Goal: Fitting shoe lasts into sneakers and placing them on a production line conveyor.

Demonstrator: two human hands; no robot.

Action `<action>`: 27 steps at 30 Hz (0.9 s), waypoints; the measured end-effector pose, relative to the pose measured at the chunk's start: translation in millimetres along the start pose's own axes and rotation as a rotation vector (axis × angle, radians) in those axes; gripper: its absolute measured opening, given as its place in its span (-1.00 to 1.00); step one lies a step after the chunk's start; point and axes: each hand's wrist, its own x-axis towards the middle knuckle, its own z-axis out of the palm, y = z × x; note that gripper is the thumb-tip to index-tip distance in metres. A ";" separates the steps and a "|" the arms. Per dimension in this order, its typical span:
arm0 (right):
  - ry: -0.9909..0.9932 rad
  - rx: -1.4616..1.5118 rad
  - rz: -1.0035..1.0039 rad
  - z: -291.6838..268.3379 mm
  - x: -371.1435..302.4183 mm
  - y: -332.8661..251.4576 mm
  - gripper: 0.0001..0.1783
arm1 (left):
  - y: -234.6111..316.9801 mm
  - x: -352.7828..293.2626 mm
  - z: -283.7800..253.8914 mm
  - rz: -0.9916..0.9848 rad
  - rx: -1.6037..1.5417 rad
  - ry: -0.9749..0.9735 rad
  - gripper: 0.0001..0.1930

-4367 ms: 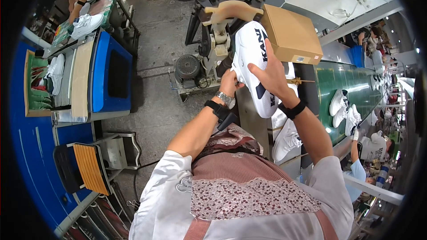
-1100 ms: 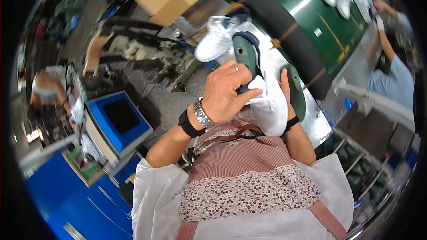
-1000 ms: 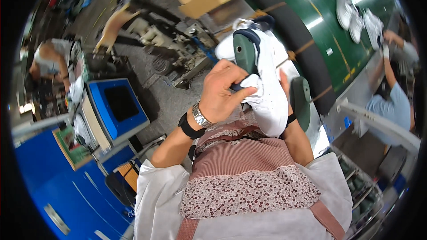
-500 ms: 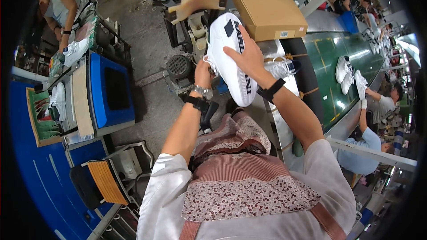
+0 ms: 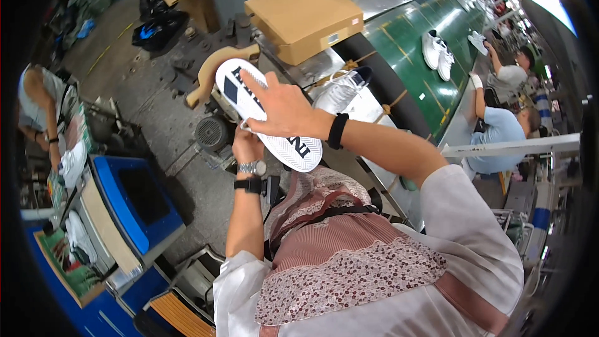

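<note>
A white sneaker (image 5: 284, 150) is held in front of me, its sole turned up toward me. Dark lettering and a dark patch mark that sole. Closed on the shoe's near left side is my left hand (image 5: 248, 145), its fingers partly hidden beneath. My right hand (image 5: 284, 109) grips across the middle of the shoe, index finger stretched along the sole and thumb nearer me. Just right of it, another white sneaker (image 5: 340, 92) with a dark lining rests on the ledge beside the conveyor.
A closed cardboard box (image 5: 306, 19) stands beyond my hands. The green conveyor (image 5: 399, 56) at right carries a pair of white sneakers (image 5: 438, 55). A curved tan machine part (image 5: 215, 68) and a motor (image 5: 212, 133) stand ahead. A blue-framed machine (image 5: 134, 203) is at left; co-workers sit on both sides.
The held sneaker has shifted left and tilted, its sole now facing me more squarely. My right hand lies further across the sole. The view has swung rightward.
</note>
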 end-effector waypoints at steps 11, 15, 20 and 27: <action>0.207 0.109 0.029 13.7 -20.3 0.5 0.12 | -5.4 -45.9 58.6 -0.109 -0.248 -0.279 -0.24; 0.190 0.040 0.079 7.7 -31.3 -11.7 0.14 | -10.1 -34.7 34.5 -0.015 -0.001 -0.162 -0.22; 0.351 0.158 0.059 18.1 -44.4 -9.4 0.23 | -9.3 -51.1 56.1 -0.080 -0.048 -0.253 -0.22; 0.568 0.468 0.028 18.6 -114.9 -24.7 0.15 | 3.8 -86.7 -20.7 -0.287 0.063 -0.380 -0.19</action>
